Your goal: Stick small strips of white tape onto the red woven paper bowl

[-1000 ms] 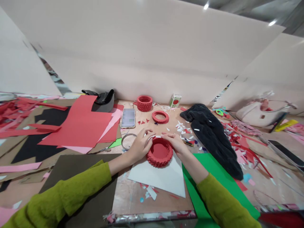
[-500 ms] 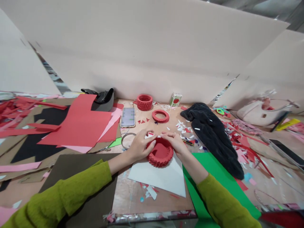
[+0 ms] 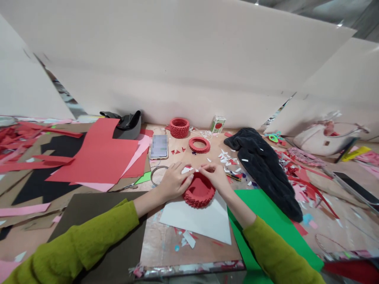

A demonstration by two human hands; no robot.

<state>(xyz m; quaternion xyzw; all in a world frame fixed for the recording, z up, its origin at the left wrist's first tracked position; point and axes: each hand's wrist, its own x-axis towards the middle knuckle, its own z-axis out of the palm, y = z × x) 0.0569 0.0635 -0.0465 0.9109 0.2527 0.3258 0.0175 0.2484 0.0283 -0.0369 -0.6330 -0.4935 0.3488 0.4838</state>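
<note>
The round red folded-paper bowl (image 3: 199,192) sits at frame centre on a white paper sheet (image 3: 201,219). Since a second ago the right hand (image 3: 214,176) has crept along its far rim, pinching there; the left hand (image 3: 174,182) still clasps its side. Three red paper rings show in all: this bowl, a flat ring (image 3: 199,145) and a taller ring (image 3: 179,127) above it.

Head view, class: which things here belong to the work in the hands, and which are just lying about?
In hand:
left hand
right hand
red folded-paper bowl ring
white paper sheet beneath it

Lying about:
flat red paper ring
taller red paper ring
phone
black fleece garment
small juice carton
</note>
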